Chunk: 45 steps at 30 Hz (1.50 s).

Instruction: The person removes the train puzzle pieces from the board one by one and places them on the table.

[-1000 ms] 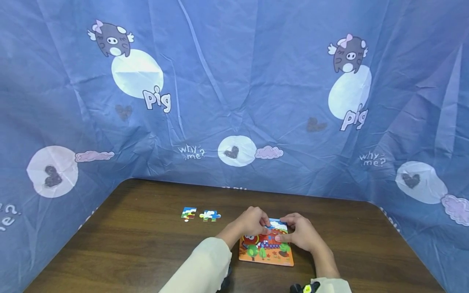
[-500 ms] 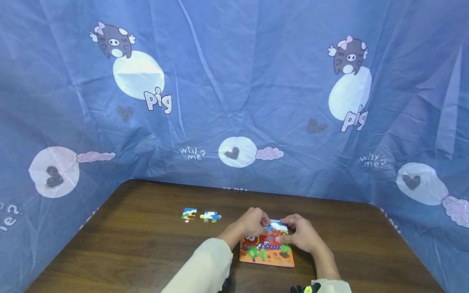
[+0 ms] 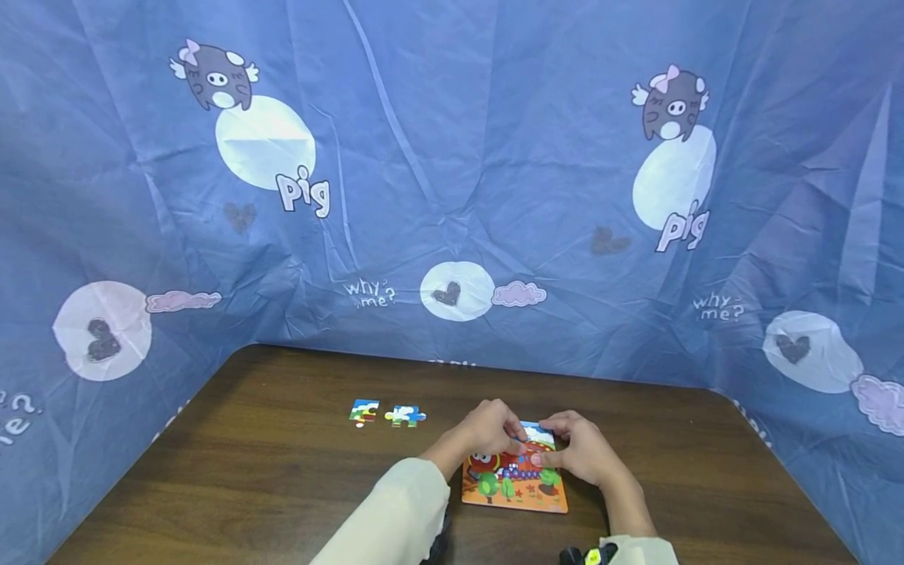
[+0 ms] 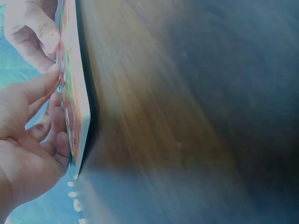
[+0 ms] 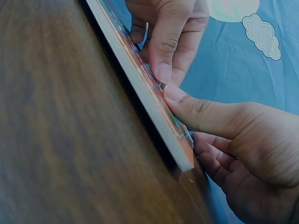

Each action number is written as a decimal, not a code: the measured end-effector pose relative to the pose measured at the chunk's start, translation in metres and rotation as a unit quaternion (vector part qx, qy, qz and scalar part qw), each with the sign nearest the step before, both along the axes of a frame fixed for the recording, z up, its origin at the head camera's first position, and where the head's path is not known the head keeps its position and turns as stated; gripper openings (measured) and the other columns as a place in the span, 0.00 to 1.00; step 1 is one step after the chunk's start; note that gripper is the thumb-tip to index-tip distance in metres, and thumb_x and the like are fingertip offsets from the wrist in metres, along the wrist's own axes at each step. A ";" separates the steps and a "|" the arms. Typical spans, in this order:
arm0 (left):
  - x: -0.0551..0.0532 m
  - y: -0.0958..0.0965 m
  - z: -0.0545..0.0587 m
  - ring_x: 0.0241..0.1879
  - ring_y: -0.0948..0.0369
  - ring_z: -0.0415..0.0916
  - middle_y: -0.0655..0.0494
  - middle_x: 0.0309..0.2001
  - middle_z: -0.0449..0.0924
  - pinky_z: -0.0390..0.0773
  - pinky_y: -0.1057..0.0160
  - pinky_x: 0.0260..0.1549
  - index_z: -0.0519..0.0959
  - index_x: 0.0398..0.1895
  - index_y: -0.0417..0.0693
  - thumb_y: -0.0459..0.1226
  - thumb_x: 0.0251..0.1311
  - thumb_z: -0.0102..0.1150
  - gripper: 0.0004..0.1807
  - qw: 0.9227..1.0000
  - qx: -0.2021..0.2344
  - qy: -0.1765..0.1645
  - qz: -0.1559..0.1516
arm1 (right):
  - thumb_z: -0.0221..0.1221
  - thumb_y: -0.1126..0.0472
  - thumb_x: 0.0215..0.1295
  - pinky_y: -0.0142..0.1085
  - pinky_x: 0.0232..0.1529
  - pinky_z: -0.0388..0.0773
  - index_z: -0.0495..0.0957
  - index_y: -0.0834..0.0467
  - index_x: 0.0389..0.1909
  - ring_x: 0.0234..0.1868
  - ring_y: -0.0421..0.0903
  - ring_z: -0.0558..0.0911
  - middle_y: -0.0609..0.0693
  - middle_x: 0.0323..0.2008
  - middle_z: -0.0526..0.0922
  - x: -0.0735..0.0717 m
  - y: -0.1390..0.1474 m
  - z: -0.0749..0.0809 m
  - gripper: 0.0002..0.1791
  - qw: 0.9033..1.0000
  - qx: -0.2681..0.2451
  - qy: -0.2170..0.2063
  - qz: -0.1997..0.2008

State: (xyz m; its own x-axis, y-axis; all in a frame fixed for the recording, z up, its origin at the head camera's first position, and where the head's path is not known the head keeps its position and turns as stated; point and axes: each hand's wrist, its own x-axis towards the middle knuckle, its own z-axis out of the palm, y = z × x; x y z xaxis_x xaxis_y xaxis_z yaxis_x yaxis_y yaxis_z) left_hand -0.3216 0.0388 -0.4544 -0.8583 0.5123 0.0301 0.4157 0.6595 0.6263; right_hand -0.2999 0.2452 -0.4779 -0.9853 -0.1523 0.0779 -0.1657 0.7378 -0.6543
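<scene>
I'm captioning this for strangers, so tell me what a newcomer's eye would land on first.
Probably the blue cloth with its winged pigs, filling most of the head view behind the table. Next come the left hand and right hand, both at a colourful puzzle board near the table's front. Two loose puzzle pieces lie to its left.

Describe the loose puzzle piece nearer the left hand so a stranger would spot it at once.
On the brown table, find the puzzle board, then look left past the left hand. There lies a loose pair; you want the right-hand piece, mostly blue and white. Knobs stick out from both its left and right sides, while its neighbour has a straight left side.
</scene>
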 end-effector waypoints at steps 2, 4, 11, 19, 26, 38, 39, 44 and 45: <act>0.000 0.001 0.001 0.32 0.72 0.76 0.68 0.28 0.84 0.75 0.67 0.41 0.90 0.32 0.56 0.39 0.53 0.78 0.04 1.000 -0.010 0.000 0.006 | 0.81 0.59 0.46 0.53 0.59 0.76 0.85 0.61 0.53 0.54 0.53 0.80 0.52 0.53 0.81 0.000 0.000 0.000 0.30 1.000 -0.002 -0.001 0.000; 0.000 0.003 0.001 0.33 0.72 0.75 0.69 0.29 0.82 0.74 0.65 0.42 0.90 0.31 0.57 0.41 0.54 0.78 0.04 1.000 -0.021 -0.003 0.012 | 0.81 0.57 0.46 0.53 0.59 0.76 0.85 0.61 0.53 0.55 0.53 0.80 0.52 0.53 0.81 0.000 0.000 0.000 0.31 1.000 -0.004 -0.003 0.002; -0.001 0.005 0.001 0.35 0.70 0.72 0.71 0.30 0.78 0.69 0.58 0.47 0.86 0.30 0.61 0.42 0.57 0.76 0.05 0.999 -0.047 -0.011 0.012 | 0.81 0.57 0.46 0.53 0.59 0.76 0.85 0.61 0.54 0.55 0.53 0.80 0.51 0.52 0.81 0.002 -0.001 0.004 0.31 1.000 -0.011 -0.007 0.005; 0.001 0.005 0.004 0.35 0.69 0.72 0.70 0.31 0.77 0.66 0.57 0.48 0.84 0.31 0.61 0.42 0.58 0.75 0.06 0.998 -0.050 -0.026 0.008 | 0.81 0.57 0.46 0.54 0.59 0.75 0.85 0.61 0.54 0.55 0.54 0.80 0.52 0.53 0.81 0.002 0.000 0.003 0.32 1.000 -0.015 -0.012 0.002; 0.002 0.004 0.002 0.35 0.68 0.71 0.68 0.31 0.77 0.64 0.56 0.48 0.83 0.31 0.59 0.41 0.59 0.74 0.07 0.999 -0.042 -0.033 0.007 | 0.82 0.58 0.44 0.55 0.58 0.75 0.84 0.62 0.54 0.54 0.54 0.79 0.52 0.53 0.81 0.004 0.000 0.003 0.33 1.000 -0.020 -0.006 0.008; 0.002 0.006 -0.003 0.33 0.70 0.71 0.69 0.29 0.76 0.63 0.59 0.44 0.83 0.29 0.58 0.40 0.57 0.75 0.07 0.999 -0.028 -0.013 0.020 | 0.81 0.62 0.46 0.54 0.60 0.75 0.84 0.64 0.54 0.55 0.55 0.80 0.54 0.53 0.80 0.004 -0.001 0.005 0.31 1.000 -0.019 -0.015 0.002; 0.003 0.006 -0.003 0.32 0.70 0.71 0.69 0.28 0.76 0.63 0.59 0.44 0.82 0.29 0.58 0.40 0.57 0.75 0.07 0.999 -0.026 -0.010 0.022 | 0.81 0.62 0.46 0.54 0.60 0.75 0.84 0.63 0.54 0.55 0.54 0.79 0.54 0.53 0.80 0.004 -0.001 0.004 0.31 1.000 -0.020 -0.016 0.001; 0.005 0.007 -0.003 0.32 0.70 0.70 0.69 0.27 0.76 0.62 0.58 0.45 0.81 0.28 0.58 0.40 0.59 0.73 0.08 0.999 -0.022 -0.006 0.027 | 0.80 0.62 0.47 0.55 0.61 0.74 0.84 0.63 0.54 0.55 0.55 0.79 0.54 0.54 0.80 0.003 -0.001 0.004 0.30 1.000 -0.020 -0.014 -0.001; 0.005 0.007 -0.003 0.32 0.70 0.70 0.68 0.27 0.76 0.62 0.58 0.45 0.81 0.28 0.58 0.40 0.60 0.73 0.08 0.999 -0.022 -0.006 0.027 | 0.80 0.63 0.47 0.55 0.61 0.74 0.84 0.63 0.54 0.56 0.55 0.79 0.54 0.54 0.80 0.002 -0.001 0.004 0.30 1.000 -0.021 -0.014 -0.001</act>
State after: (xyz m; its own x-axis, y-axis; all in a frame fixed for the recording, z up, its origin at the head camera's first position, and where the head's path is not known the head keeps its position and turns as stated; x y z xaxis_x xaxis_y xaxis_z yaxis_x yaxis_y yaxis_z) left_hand -0.3164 0.0454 -0.4571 -0.8851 0.4654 -0.0031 0.3705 0.7085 0.6006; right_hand -0.2975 0.2438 -0.4743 -0.9875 -0.1473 0.0555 -0.1446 0.7103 -0.6888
